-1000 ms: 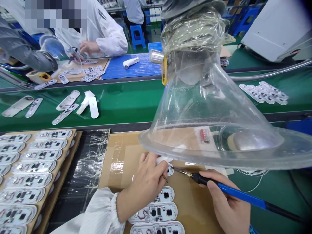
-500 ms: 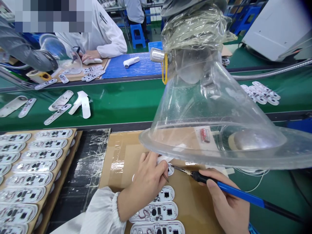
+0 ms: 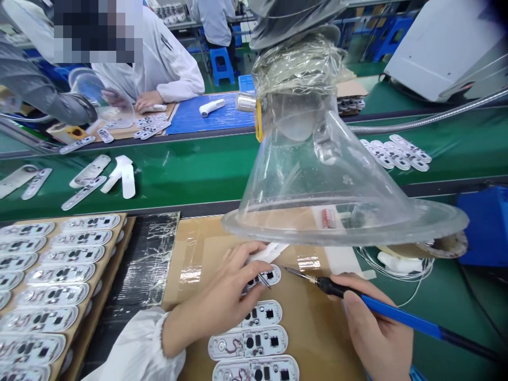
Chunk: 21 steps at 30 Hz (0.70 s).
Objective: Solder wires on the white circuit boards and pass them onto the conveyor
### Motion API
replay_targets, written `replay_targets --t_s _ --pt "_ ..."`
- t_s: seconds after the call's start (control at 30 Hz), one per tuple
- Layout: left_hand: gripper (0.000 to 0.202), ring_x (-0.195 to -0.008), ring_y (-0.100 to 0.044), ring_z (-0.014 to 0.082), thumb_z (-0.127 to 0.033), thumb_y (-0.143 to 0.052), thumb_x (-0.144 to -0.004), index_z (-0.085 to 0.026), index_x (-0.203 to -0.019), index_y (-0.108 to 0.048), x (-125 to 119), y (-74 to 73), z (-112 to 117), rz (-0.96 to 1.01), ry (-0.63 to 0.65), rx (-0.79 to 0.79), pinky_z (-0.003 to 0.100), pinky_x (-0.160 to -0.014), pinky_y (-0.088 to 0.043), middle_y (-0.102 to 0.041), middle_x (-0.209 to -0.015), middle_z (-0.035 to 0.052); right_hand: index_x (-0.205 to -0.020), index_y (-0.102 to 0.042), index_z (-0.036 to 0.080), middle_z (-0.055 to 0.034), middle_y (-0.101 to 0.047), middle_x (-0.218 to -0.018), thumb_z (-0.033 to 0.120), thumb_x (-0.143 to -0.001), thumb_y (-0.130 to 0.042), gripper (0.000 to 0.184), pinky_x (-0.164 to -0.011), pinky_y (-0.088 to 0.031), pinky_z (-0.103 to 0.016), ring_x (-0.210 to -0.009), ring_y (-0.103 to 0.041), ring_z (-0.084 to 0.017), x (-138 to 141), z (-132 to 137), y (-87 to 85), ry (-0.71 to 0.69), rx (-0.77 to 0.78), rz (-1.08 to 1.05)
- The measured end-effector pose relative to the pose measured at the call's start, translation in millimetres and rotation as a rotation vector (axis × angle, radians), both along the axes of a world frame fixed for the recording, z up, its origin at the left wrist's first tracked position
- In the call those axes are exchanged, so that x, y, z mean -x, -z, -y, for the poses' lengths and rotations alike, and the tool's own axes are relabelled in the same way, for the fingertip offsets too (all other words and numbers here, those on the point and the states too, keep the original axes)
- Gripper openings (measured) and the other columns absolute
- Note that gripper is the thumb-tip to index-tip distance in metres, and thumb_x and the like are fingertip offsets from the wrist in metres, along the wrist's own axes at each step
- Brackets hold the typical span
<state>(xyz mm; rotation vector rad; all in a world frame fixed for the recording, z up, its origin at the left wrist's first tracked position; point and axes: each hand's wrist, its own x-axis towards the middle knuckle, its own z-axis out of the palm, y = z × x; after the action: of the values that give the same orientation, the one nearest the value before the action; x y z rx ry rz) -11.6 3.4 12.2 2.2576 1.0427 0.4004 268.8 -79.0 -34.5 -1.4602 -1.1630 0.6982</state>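
My left hand (image 3: pixel 226 293) rests on a brown cardboard mat (image 3: pixel 194 264), fingers pinched on a thin solder wire whose tip sits over a white oval circuit board (image 3: pixel 269 275). My right hand (image 3: pixel 375 333) grips a blue-handled soldering iron (image 3: pixel 381 312) like a pen; its metal tip points left toward that same board, a little short of it. More of the same boards (image 3: pixel 254 341) lie in a column below, near my wrists.
A clear funnel-shaped fume hood (image 3: pixel 325 180) hangs just above the hands. A tray of boards (image 3: pixel 51 280) sits at left. A green conveyor belt (image 3: pixel 198 169) carries white parts. A person in white (image 3: pixel 159 58) works across it. A blue box (image 3: pixel 486 225) stands at right.
The view has tilted, showing more under the hood. The board under my left hand is now uncovered, and the iron tip has drawn slightly back to the right. Belt parts drifted left.
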Motion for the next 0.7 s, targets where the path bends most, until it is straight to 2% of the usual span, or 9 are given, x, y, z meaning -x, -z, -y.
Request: replay_targets --t_s 0.1,0.2,0.4,0.57,0.7 --pt "0.029 -0.144 -0.057 0.0306 -0.016 -0.064 -0.105 -0.031 -0.129 -0.064 6 1.5 -4 0.053 0.022 0.062 0.051 -0.117 -0.055 -0.054 -0.155 0.0097 -0.107 -0.085 0.032 -0.0037 -0.082 -0.104 0.036 -0.103 -0.072 0.014 -0.075 -0.065 -0.022 -0.086 -0.079 -0.019 0 2 1.5 0.001 0.017 -0.029" --pt "0.018 -0.142 -0.059 0.0285 -0.014 -0.063 -0.106 -0.028 -0.115 -0.069 5 9.9 -6 0.109 0.018 0.057 0.049 -0.119 -0.055 -0.054 -0.154 0.0086 -0.107 -0.085 0.031 -0.0049 -0.082 -0.103 0.037 -0.102 -0.073 0.014 -0.071 -0.065 -0.023 -0.083 -0.079 -0.020 -1 3 1.9 0.008 0.027 -0.045" --pt "0.021 -0.138 -0.062 0.0267 -0.010 -0.061 -0.106 -0.026 -0.105 -0.074 -2 15.6 -5 0.192 -0.038 0.031 0.049 -0.115 -0.057 -0.059 -0.145 0.0096 -0.104 -0.085 0.029 -0.0058 -0.083 -0.098 0.038 -0.102 -0.073 0.015 -0.069 -0.066 -0.025 -0.080 -0.079 -0.021 0 1 -3.3 0.010 0.019 -0.044" --pt "0.019 -0.136 -0.062 0.0281 -0.010 -0.061 -0.105 -0.024 -0.101 -0.073 -10 14.1 -3 0.154 -0.097 0.060 0.051 -0.109 -0.059 -0.059 -0.145 0.0108 -0.104 -0.085 0.031 -0.0040 -0.082 -0.097 0.037 -0.103 -0.072 0.015 -0.067 -0.065 -0.020 -0.079 -0.079 -0.018 2 0 -4.7 0.006 0.015 -0.040" --pt "0.018 -0.132 -0.061 0.0286 -0.010 -0.059 -0.104 -0.022 -0.094 -0.067 -19 16.4 0 0.135 -0.147 0.059 0.051 -0.105 -0.058 -0.058 -0.143 0.0103 -0.105 -0.085 0.032 -0.0029 -0.083 -0.099 0.036 -0.103 -0.072 0.014 -0.074 -0.066 -0.019 -0.084 -0.081 -0.018 4 -1 -5.5 -0.002 0.011 -0.036"
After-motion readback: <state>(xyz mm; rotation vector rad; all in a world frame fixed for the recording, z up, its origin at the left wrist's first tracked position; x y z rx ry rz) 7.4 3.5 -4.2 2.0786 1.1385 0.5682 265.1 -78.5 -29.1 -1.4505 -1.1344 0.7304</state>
